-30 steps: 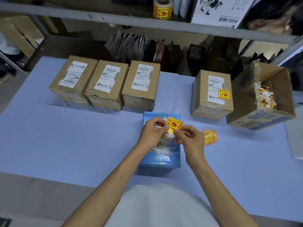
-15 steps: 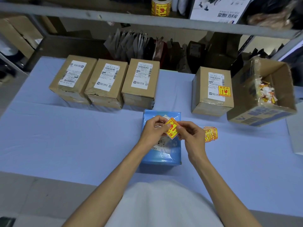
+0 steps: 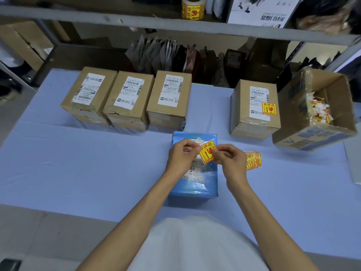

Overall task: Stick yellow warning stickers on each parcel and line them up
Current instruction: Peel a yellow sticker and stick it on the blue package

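A yellow warning sticker (image 3: 207, 151) is pinched between my left hand (image 3: 181, 155) and my right hand (image 3: 228, 159), tilted, just above a blue-wrapped parcel (image 3: 209, 184) at the table's middle. A small fan of spare yellow stickers (image 3: 253, 159) lies to the right of my right hand. Three brown parcels (image 3: 88, 94), (image 3: 128, 98), (image 3: 170, 98) stand side by side at the back left, none showing a yellow sticker. A fourth brown parcel (image 3: 254, 108) at the back right carries one.
An open cardboard box (image 3: 312, 124) holding crumpled sticker backing sits at the right. A roll of yellow stickers (image 3: 192, 7) stands on the grey shelf (image 3: 117, 18) overhead. Bags line the back behind the parcels. The pale blue table (image 3: 78, 173) stretches wide to the left.
The sticker has turned between my fingers from nearly level to tilted, and both hands have shifted slightly; the parcels have not moved.
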The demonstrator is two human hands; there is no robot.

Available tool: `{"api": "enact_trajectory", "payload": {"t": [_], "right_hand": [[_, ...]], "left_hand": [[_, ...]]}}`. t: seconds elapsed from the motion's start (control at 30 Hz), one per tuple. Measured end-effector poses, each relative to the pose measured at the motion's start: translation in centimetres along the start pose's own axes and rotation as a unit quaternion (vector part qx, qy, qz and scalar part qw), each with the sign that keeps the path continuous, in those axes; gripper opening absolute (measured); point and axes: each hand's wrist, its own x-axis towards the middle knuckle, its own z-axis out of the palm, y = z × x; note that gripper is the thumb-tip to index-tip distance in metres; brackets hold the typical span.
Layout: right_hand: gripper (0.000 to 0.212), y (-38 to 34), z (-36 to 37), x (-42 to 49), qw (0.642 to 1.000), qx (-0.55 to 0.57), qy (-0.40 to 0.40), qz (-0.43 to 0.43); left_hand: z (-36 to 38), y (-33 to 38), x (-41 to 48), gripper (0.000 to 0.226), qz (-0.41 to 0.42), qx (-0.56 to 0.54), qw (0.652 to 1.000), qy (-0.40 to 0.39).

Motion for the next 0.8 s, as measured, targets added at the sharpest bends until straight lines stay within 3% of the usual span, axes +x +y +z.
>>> {"api": "enact_trajectory", "payload": {"t": [0.13,0.6,0.73,0.8], "right_hand": [[0.009,-0.3,-0.1,0.2,0.999,0.026,-0.004,0.025],[0.015,-0.5,-0.2,1.4,0.999,0.045,0.022,-0.010],[0.015,-0.2,-0.4,1.7,0.999,-0.008,0.029,-0.029],[0.018,0.3,-0.5,1.4,0.987,-0.110,0.055,-0.103]], "left_hand": [[-0.1,0.0,0.2,0.008,-0.019,-0.013,1.000,-0.001],[-0.1,0.7,-0.4,0.013,-0.047,-0.049,0.994,-0.089],[-0.2,0.7,-0.6,0.017,-0.060,-0.057,0.993,-0.087],[-0.2,0.6,-0.5,0.012,-0.067,-0.063,0.993,-0.075]]}}
